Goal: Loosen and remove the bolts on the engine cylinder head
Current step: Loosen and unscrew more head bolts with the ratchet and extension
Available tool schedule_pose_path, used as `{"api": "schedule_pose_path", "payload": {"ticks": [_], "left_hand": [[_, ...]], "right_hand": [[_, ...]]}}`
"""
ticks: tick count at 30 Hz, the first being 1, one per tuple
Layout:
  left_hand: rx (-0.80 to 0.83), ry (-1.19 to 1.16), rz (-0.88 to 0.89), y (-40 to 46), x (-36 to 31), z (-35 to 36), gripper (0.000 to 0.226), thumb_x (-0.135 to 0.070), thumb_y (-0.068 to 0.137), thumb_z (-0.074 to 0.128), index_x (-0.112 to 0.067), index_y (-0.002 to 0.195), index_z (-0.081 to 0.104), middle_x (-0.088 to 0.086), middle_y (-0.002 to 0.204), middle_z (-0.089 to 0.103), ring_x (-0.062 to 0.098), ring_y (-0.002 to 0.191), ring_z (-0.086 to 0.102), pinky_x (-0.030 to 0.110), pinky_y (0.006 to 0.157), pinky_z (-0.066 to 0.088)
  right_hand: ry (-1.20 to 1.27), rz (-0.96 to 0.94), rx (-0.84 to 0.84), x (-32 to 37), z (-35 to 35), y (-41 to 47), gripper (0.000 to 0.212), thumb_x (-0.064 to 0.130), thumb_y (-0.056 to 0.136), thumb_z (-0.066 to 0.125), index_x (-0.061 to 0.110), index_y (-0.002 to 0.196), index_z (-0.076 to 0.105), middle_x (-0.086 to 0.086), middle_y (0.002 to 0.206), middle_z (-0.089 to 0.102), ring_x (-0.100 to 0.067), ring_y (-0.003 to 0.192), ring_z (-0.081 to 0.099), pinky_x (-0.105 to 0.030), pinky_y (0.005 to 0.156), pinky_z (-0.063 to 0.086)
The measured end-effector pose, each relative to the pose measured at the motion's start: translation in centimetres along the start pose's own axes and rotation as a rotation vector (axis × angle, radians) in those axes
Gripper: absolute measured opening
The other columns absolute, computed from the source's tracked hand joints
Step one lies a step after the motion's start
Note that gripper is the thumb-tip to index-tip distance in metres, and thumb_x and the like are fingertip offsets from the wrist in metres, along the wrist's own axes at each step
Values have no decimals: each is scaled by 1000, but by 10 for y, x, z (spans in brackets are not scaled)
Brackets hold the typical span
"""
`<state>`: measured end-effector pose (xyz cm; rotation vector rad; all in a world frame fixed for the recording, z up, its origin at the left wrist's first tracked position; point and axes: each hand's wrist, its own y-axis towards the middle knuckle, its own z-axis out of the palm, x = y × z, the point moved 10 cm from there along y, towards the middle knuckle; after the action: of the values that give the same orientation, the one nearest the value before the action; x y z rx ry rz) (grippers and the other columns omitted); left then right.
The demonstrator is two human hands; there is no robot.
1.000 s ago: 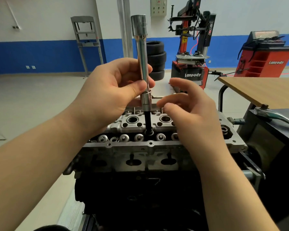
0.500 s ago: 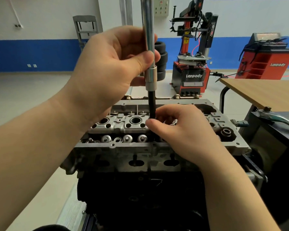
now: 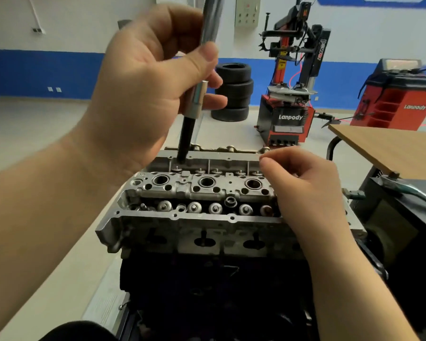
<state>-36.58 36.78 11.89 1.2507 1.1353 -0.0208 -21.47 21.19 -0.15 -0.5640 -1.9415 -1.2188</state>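
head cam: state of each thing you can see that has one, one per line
left hand: grips the socket extension
socket extension: tilted, black tip at the head's far edge
right hand: fingers curled, over the head's right end; whether it holds anything is unclear
cylinder head: uncovered, valve springs exposed
ratchet: lying unused
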Motion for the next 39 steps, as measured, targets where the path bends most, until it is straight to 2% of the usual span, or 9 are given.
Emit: {"api": "schedule_pose_path", "payload": {"ticks": [5,9,13,16,18,20,22,32,39], "left_hand": [[-37,-151,-43,-6,17,-9,13,-9,102,61,-11,114,62,6,97,66,27,82,63,37,69,55],[-64,-227,-69,-7,28,-18,9,-11,104,60,-10,113,64,6,90,66,20,72,60,33,61,51],[-60,-235,-65,-10,30,-24,11,-13,104,61,-11,113,66,8,92,67,22,75,61,34,65,54],[-54,-254,-73,-11,28,-26,10,-13,103,62,-11,112,67,9,91,66,23,73,61,35,64,54],[-49,-244,-78,-13,28,-26,11,-13,103,62,-11,113,67,9,91,67,23,74,62,34,65,54],[-44,-236,-85,-15,28,-27,13,-14,102,62,-10,114,67,8,91,67,23,74,62,34,66,55],[-41,-235,-94,-16,31,-27,13,-15,102,62,-12,114,67,8,91,67,23,75,62,34,66,55],[-32,-241,-118,-16,33,-9,14,-16,102,62,-16,115,69,4,92,71,23,78,66,34,71,59],[-42,-193,-131,-14,34,-9,9,-16,103,64,-18,109,70,7,90,69,23,72,62,31,63,57]], "right_hand": [[-257,34,-110,-14,-81,40,10,34,88,69,33,93,77,24,86,74,2,79,67,-32,76,51],[-601,211,-186,-77,-171,83,35,45,82,64,42,116,68,22,95,69,-8,86,65,-32,69,49],[-923,509,-18,-192,-231,104,53,39,90,78,21,137,60,-18,134,63,-42,118,60,-61,103,49],[-1039,615,27,-248,-260,103,76,48,89,80,8,147,52,-25,147,55,-48,130,54,-60,110,43],[-1042,628,43,-269,-265,99,63,39,92,79,3,140,59,-26,133,65,-45,117,62,-55,104,49],[-1090,586,78,-275,-259,94,27,30,93,77,8,108,73,-19,92,74,-36,84,70,-45,80,57],[-1206,515,108,-266,-252,94,21,35,96,71,18,84,67,-6,72,67,-28,68,65,-35,63,50],[-1297,433,153,-246,-240,80,18,13,96,61,30,93,55,-1,88,62,-16,69,51,-33,59,41],[-1259,86,-74,-150,-216,108,25,53,95,46,33,79,48,9,70,58,-14,58,53,-36,56,49]]}}
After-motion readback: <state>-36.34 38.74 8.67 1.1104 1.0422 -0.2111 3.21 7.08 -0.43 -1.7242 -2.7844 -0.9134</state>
